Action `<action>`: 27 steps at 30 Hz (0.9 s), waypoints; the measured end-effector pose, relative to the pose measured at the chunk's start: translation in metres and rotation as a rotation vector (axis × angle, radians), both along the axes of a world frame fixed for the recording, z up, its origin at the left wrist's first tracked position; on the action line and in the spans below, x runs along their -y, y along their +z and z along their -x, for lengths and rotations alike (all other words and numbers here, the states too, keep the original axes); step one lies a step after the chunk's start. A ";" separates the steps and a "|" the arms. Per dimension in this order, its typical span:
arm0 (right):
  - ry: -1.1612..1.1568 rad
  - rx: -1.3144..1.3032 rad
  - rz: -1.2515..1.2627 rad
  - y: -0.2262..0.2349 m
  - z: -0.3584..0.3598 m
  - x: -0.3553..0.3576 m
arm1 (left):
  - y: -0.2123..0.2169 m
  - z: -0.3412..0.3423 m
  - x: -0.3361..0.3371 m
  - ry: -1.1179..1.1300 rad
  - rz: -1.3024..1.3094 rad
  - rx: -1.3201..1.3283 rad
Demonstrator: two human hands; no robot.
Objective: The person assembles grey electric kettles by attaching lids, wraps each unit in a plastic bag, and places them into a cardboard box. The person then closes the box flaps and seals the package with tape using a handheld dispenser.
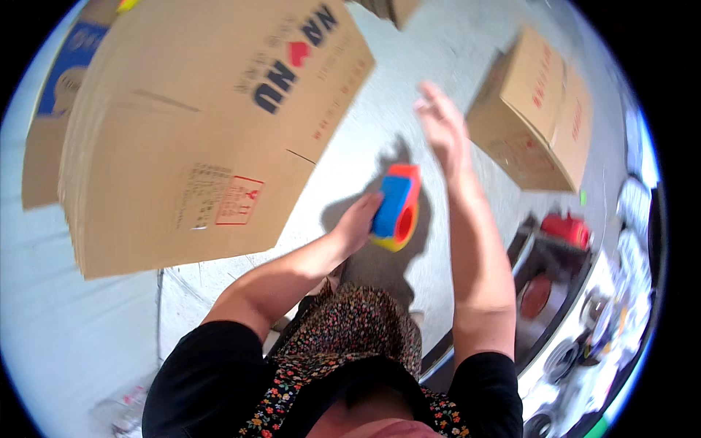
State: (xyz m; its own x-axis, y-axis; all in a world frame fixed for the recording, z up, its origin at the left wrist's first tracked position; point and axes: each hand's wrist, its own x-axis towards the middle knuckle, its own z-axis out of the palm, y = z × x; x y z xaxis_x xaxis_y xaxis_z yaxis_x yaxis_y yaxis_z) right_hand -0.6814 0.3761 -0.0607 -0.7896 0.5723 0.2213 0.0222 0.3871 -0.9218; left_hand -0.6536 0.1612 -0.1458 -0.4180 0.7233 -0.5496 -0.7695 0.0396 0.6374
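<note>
My left hand (356, 223) is wrapped round a blue, red and yellow tape dispenser (396, 198) and holds it in front of my body, above the floor. Farther forward and to the right, my right hand (445, 135) is raised with nothing in it, its fingers stretched out and a little blurred. It appears close to the left side of a brown carton (522, 109), though I cannot tell whether they touch. To the left of both hands stands a thick stack of flattened cardboard boxes (219, 139), with dark printing and a red heart on its front sheet.
Behind the stack, at the far left, is another cardboard piece with a blue panel (75, 62). On my right a red object (566, 231) rests by a dark-framed shelf or cart. A cluttered white surface (544, 358) runs along the lower right. Pale floor (431, 58) lies between the stack and the carton.
</note>
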 end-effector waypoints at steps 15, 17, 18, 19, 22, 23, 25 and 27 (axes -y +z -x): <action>0.562 -0.229 -1.102 0.157 0.282 0.388 | 0.329 0.179 0.403 0.997 0.191 -0.864; 0.507 -0.225 -1.106 0.157 0.256 0.390 | 0.328 0.197 0.405 0.932 0.189 -0.930; 0.509 -0.231 -1.068 0.165 0.240 0.387 | 0.329 0.206 0.402 0.897 0.185 -0.971; 0.708 -0.047 -1.095 0.191 0.232 0.382 | 0.320 0.219 0.401 0.883 0.149 -0.967; 0.915 -0.085 -1.102 0.194 0.193 0.318 | 0.310 0.253 0.361 0.315 0.636 -1.458; 0.996 0.128 -1.191 0.210 0.176 0.306 | 0.311 0.259 0.348 0.031 0.832 -1.646; 0.988 0.094 -1.193 0.233 0.152 0.277 | 0.325 0.260 0.318 -0.526 0.905 -1.917; 0.904 0.076 -1.208 0.247 0.130 0.236 | 0.325 0.264 0.293 -0.753 0.734 -2.146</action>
